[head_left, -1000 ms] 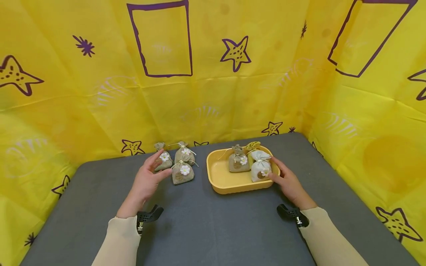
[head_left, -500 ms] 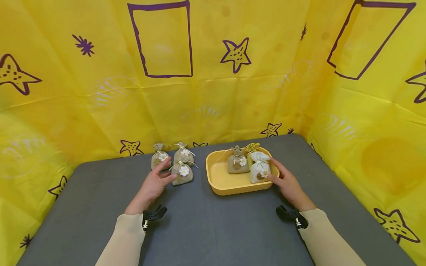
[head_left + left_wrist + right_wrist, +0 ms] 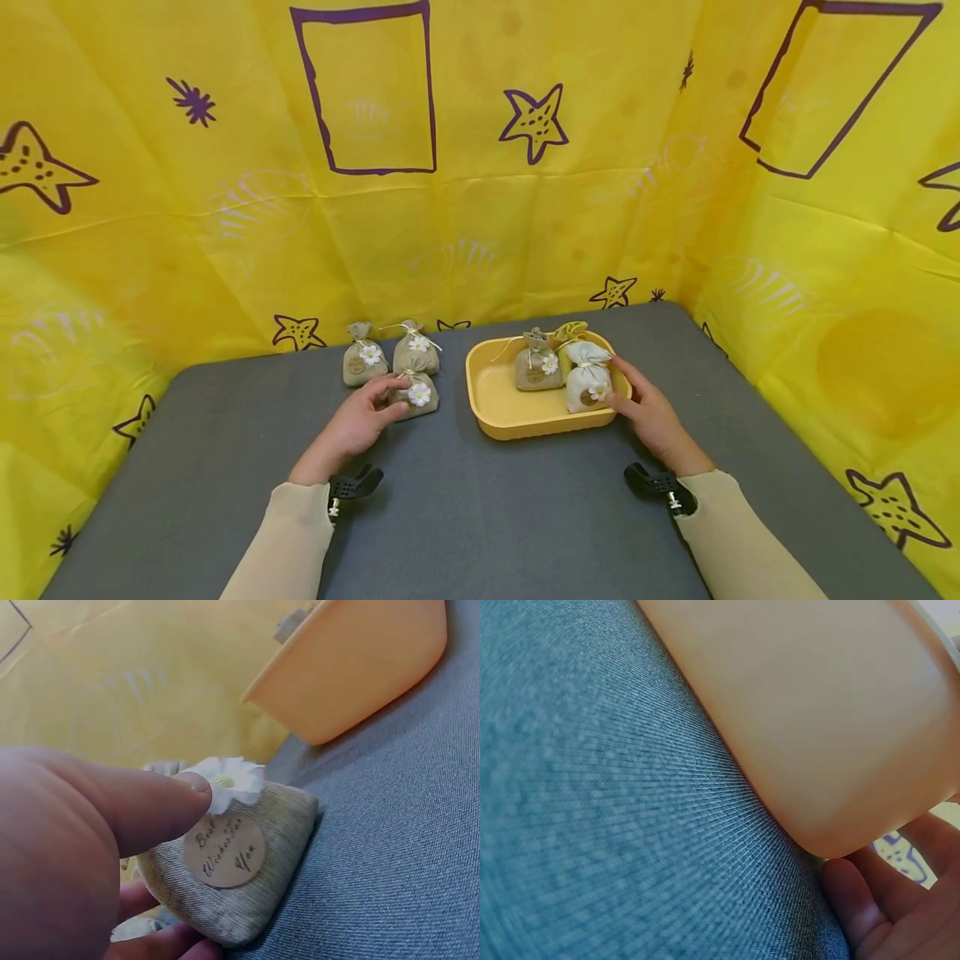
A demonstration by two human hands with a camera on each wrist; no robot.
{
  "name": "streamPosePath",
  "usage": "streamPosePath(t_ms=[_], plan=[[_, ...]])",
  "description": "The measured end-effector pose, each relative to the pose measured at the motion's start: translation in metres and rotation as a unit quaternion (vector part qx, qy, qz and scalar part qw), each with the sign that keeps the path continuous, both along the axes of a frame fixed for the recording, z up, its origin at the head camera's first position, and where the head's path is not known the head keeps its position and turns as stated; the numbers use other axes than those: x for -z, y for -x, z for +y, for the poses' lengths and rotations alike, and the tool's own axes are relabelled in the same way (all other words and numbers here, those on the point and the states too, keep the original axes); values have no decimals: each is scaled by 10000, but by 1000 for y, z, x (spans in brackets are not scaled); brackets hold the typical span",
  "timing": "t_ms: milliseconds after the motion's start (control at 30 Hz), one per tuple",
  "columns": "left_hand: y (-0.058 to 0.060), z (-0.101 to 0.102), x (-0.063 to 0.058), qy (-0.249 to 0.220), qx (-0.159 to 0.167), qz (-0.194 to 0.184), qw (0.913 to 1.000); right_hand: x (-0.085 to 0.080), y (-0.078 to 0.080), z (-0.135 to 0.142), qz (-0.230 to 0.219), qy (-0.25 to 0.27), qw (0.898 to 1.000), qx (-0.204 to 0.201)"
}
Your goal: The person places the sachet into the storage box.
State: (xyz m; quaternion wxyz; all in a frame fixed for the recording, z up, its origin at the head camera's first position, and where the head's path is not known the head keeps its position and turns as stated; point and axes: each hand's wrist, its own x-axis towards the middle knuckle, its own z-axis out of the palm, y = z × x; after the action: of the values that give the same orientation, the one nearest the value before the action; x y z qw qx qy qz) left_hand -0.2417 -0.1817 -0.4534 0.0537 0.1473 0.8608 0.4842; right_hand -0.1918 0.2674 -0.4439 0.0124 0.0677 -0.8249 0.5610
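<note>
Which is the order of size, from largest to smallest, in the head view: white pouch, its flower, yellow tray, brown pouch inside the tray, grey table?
1. Grey table
2. Yellow tray
3. White pouch and brown pouch: too alike to rank
4. Flower

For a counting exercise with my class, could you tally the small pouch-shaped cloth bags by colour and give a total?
Grey-brown pouch-shaped cloth bags: 4
Mustard-yellow pouch-shaped cloth bag: 1
Whitish pouch-shaped cloth bag: 1
Total: 6
</note>
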Motion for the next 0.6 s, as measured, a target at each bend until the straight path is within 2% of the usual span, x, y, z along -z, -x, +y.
streamPosePath(t_ms=[100,267,367,500,600], plan=[[-1,1,0,96,-107,147,9998,4,2,2,9,3,10000,-5],[-3,5,0,477,-182,455,9977,26,15,11,35,-22,10000,15],[-2,7,1,535,-168,610,9966,16,10,7,55,-78,10000,-16],[-2,11,2,491,-141,635,9967,12,7,5,-18,-32,10000,7],[-4,16,1,570,-110,607,9965,27,15,12,-45,28,10000,42]])
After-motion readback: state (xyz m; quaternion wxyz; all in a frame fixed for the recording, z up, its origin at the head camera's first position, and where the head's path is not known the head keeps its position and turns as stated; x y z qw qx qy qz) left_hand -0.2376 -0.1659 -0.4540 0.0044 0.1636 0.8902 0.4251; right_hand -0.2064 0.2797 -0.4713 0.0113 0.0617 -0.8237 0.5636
